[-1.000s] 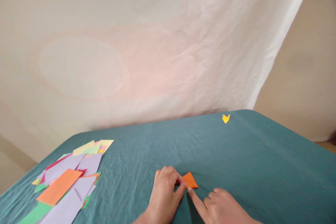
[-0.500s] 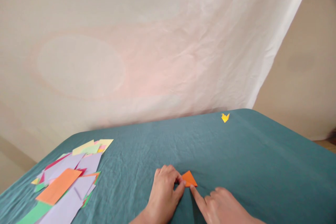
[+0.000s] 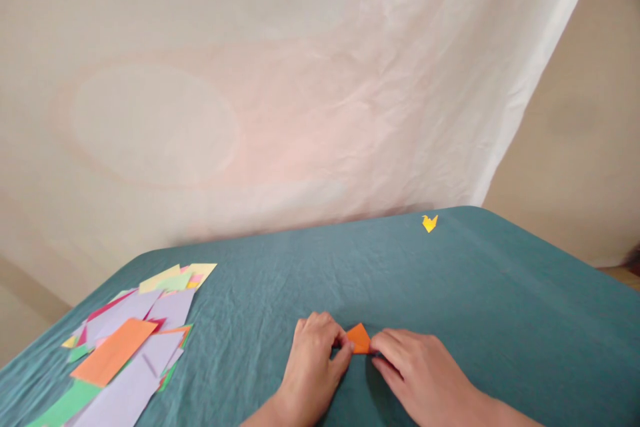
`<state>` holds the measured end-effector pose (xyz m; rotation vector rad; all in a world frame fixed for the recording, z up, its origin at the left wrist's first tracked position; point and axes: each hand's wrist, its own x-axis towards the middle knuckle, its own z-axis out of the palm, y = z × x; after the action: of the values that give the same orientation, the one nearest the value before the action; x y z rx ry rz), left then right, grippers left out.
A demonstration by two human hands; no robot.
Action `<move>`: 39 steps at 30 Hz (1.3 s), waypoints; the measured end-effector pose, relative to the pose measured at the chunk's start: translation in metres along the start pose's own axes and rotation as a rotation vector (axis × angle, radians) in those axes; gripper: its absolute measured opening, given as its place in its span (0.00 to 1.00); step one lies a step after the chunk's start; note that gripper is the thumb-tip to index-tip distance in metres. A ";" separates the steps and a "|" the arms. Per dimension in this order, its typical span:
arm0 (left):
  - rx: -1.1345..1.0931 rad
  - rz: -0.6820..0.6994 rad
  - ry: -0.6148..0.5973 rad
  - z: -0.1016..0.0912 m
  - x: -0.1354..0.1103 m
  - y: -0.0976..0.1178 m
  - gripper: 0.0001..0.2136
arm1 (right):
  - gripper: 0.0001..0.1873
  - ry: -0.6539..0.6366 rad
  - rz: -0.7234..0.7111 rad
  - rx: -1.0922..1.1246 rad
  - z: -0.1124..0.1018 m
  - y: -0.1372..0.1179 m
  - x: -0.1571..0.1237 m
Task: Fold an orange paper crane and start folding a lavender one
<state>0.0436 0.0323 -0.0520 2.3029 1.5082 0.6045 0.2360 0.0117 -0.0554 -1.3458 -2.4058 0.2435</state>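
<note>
The person's left hand lies low on the table covered in a wrinkled teal cloth, its fingers curled inward and its thumb tip meeting them at the left corner of a small orange folded paper triangle, which it pinches there. The right hand comes in from the other side, knuckles up and fingers bent, with its fingertips closed on the triangle's right corner. The paper sits between the two hands, near the front middle of the table, its point facing away from the person and its lower edge down at the cloth; how much of it is lifted off the cloth cannot be told.

Well to the left, near the table's left edge, a loose heap of coloured paper sheets lies spread out flat: lilac, orange, green, pale yellow and red pieces overlapping. Far off at the back right of the table rests a tiny yellow folded paper figure, well apart from both hands. Behind the table hangs a creased white fabric backdrop
</note>
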 end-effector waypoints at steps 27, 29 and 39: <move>0.132 0.031 -0.047 -0.001 0.000 0.005 0.08 | 0.08 -0.046 0.204 0.043 0.005 0.006 0.014; 0.128 0.035 -0.046 -0.001 0.000 0.005 0.08 | 0.08 -0.048 0.201 0.038 0.004 0.005 0.015; 0.107 0.038 -0.009 0.001 0.000 0.000 0.07 | 0.09 -0.056 0.237 0.045 0.001 0.005 0.017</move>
<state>0.0445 0.0325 -0.0523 2.4154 1.5300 0.5346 0.2314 0.0293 -0.0539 -1.6230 -2.2682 0.3999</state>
